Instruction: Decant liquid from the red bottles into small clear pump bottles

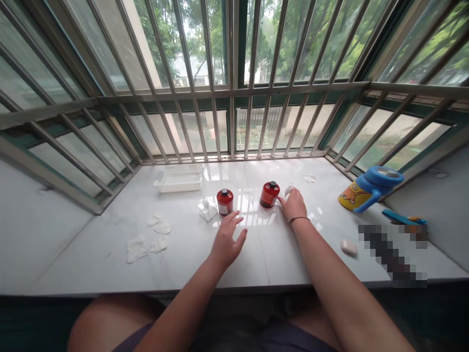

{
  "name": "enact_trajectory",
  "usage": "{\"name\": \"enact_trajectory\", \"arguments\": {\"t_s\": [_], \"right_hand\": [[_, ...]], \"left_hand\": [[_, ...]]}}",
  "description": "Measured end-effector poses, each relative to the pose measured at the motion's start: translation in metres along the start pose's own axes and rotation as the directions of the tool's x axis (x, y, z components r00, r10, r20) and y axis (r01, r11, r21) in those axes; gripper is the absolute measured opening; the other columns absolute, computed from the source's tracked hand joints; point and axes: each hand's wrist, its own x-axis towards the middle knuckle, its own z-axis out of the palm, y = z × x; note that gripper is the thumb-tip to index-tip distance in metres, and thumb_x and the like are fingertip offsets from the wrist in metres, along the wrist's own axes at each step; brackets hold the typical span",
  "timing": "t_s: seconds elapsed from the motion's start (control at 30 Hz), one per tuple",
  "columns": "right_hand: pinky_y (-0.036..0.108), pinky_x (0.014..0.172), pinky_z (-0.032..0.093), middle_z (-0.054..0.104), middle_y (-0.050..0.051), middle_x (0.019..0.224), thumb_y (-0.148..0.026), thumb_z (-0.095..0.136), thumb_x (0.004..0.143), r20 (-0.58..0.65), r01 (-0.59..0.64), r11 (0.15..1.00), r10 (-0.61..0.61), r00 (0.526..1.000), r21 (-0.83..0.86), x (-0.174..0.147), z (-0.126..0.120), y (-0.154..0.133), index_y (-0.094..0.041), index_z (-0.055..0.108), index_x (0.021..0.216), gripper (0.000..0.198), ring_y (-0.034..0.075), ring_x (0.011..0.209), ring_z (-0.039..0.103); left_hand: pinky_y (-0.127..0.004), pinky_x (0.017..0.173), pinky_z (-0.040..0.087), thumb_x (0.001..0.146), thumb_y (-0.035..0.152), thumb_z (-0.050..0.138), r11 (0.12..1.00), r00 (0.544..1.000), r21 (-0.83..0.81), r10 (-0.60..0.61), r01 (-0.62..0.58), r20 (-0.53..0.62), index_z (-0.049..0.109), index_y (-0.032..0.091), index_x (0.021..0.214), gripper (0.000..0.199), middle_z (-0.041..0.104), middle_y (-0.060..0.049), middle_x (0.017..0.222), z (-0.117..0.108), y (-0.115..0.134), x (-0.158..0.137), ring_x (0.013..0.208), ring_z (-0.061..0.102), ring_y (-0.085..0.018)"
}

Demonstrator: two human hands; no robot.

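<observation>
Two red, see-through bottles with black caps stand upright on the white sill. My left hand (227,240) is open, fingers spread, just in front of the left bottle (224,202), which bears a pale label. Beside that bottle lies a small white and clear plastic piece (207,210). Just right of the right bottle (270,194), my right hand (294,205) has its fingers closed about a small whitish thing (288,187). Most of that thing is hidden by the fingers, and its kind is unclear. The thumb points toward the right bottle, at or very near its side.
A white plastic basket (180,179) sits at the back left. Crumpled tissue pieces (137,249) lie at left, another scrap (309,178) at back right. At right are a blue and yellow flask (370,188) on its side, a pinkish block (349,247) and a blue strap (399,217). Metal bars (234,127) enclose the sill.
</observation>
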Motion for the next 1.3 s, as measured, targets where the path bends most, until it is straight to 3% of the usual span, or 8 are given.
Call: {"name": "enact_trajectory", "arguments": {"t_s": [0.2, 0.33, 0.47, 0.57, 0.63, 0.8, 1.1, 1.3], "right_hand": [[0.065, 0.129, 0.022, 0.021, 0.033, 0.172, -0.051, 0.055, 0.101, -0.192, 0.028, 0.999, -0.033, 0.981, -0.029, -0.019, -0.028, -0.022, 0.0, 0.023, 0.164, 0.087, 0.045, 0.163, 0.015], [0.064, 0.128, 0.03, 0.045, 0.025, 0.16, -0.038, 0.049, 0.107, -0.469, 0.321, 0.945, -0.26, 0.844, 0.054, -0.043, -0.047, -0.088, -0.012, 0.037, 0.16, 0.06, 0.037, 0.158, 0.034], [0.062, 0.126, 0.037, 0.056, 0.019, 0.153, -0.041, 0.053, 0.107, -0.281, 0.531, 0.797, -0.46, 0.843, 0.288, -0.063, -0.032, -0.176, -0.019, 0.042, 0.158, 0.056, 0.034, 0.151, 0.046], [0.06, 0.127, 0.037, 0.049, 0.022, 0.161, -0.053, 0.062, 0.101, -0.039, 0.371, 0.794, -0.404, 0.914, 0.482, -0.068, -0.002, -0.224, -0.014, 0.042, 0.158, 0.072, 0.037, 0.154, 0.042], [0.057, 0.122, 0.044, 0.057, 0.021, 0.154, -0.056, 0.066, 0.097, 0.078, 0.252, 0.798, -0.348, 0.934, 0.548, -0.068, 0.018, -0.24, -0.016, 0.049, 0.153, 0.071, 0.036, 0.146, 0.052], [0.049, 0.109, 0.055, 0.07, 0.014, 0.13, -0.053, 0.071, 0.092, 0.13, 0.186, 0.788, -0.319, 0.939, 0.586, -0.075, 0.03, -0.237, -0.022, 0.064, 0.131, 0.05, 0.031, 0.121, 0.068], [0.046, 0.106, 0.055, 0.07, 0.01, 0.126, -0.048, 0.077, 0.091, 0.133, 0.158, 0.775, -0.298, 0.945, 0.612, -0.15, -0.04, -0.185, -0.026, 0.064, 0.13, 0.046, 0.029, 0.117, 0.068], [0.05, 0.105, 0.057, 0.069, 0.01, 0.129, -0.047, 0.076, 0.092, 0.122, 0.152, 0.803, -0.269, 0.955, 0.577, -0.191, -0.068, -0.162, -0.027, 0.062, 0.132, 0.047, 0.03, 0.119, 0.067]], "left_hand": [[-0.057, 0.123, 0.046, 0.101, 0.042, 0.064, 0.949, 0.94, 0.149, -0.235, 0.277, -0.248, 0.064, 0.024, 0.135, 0.039, 0.065, -0.013, 0.147, -0.084, -0.037, -0.044, 0.142, 0.059, -0.033], [-0.059, 0.125, 0.042, 0.096, 0.051, 0.07, 0.884, 0.882, 0.141, -0.406, 0.445, -0.238, 0.054, 0.022, 0.147, 0.062, 0.057, -0.017, 0.157, -0.105, -0.058, -0.021, 0.149, 0.052, -0.037], [-0.058, 0.126, 0.039, 0.088, 0.054, 0.079, 0.863, 0.871, 0.135, -0.466, 0.486, -0.155, 0.043, 0.021, 0.156, 0.084, 0.047, -0.02, 0.165, -0.099, -0.07, 0.019, 0.155, 0.044, -0.04], [-0.056, 0.125, 0.04, 0.081, 0.047, 0.087, 0.892, 0.903, 0.142, -0.419, 0.428, -0.089, 0.04, 0.021, 0.158, 0.094, 0.048, -0.02, 0.165, -0.089, -0.08, 0.043, 0.154, 0.045, -0.04], [-0.054, 0.121, 0.044, 0.083, 0.04, 0.086, 0.908, 0.917, 0.128, -0.397, 0.399, -0.047, 0.039, 0.023, 0.157, 0.089, 0.056, -0.019, 0.158, -0.084, -0.087, 0.051, 0.148, 0.053, -0.038], [-0.05, 0.118, 0.047, 0.091, 0.029, 0.076, 0.922, 0.929, 0.115, -0.369, 0.369, -0.028, 0.046, 0.023, 0.15, 0.066, 0.067, -0.014, 0.146, -0.083, -0.09, 0.043, 0.141, 0.06, -0.033], [-0.047, 0.123, 0.046, 0.098, 0.039, 0.069, 0.924, 0.927, 0.104, -0.373, 0.368, 0.038, 0.057, 0.029, 0.145, 0.05, 0.063, -0.007, 0.152, -0.109, -0.056, -0.039, 0.143, 0.059, -0.029], [-0.047, 0.126, 0.043, 0.107, 0.045, 0.053, 0.944, 0.943, 0.013, -0.331, 0.33, 0.022, 0.066, 0.029, 0.136, 0.036, 0.067, -0.007, 0.148, -0.106, -0.048, -0.062, 0.143, 0.059, -0.027]]}}
